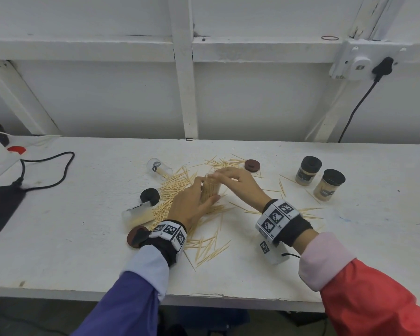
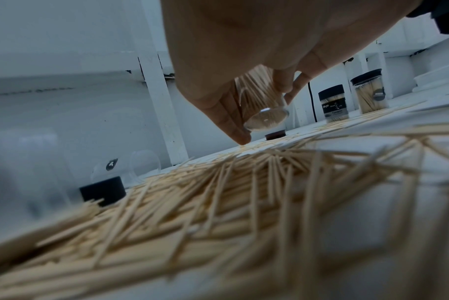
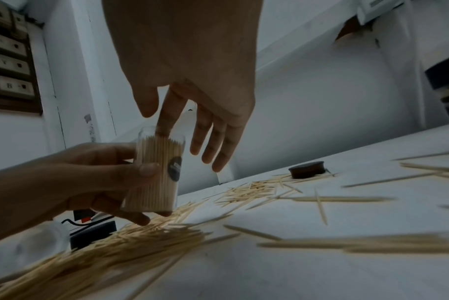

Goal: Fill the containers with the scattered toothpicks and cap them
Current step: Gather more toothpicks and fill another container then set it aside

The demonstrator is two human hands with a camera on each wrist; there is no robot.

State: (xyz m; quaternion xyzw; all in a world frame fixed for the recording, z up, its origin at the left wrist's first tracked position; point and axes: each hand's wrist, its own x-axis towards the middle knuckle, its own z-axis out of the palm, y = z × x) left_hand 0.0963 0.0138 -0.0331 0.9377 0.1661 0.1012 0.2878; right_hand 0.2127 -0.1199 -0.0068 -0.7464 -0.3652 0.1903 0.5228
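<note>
Head view, stock as we count it. Capped, filled containers: two [image 1: 308, 170], [image 1: 329, 185], at 3 o'clock. Container in hand [image 1: 212, 188]: one, centre, upright, nearly full, uncapped; our left hand [image 1: 192, 204] wraps it, our right hand [image 1: 238, 183] rests loosely spread fingers at its mouth. Containers lying uncapped: two [image 1: 160, 167], [image 1: 137, 214], at 10 and 8 o'clock. Loose caps: four [image 1: 252, 165], [image 1: 150, 196], [image 1: 135, 236]; the last sits on the lower lying container. Scattered toothpicks [image 1: 177, 187]: uncounted heap. We judge roughly half remains.
</note>
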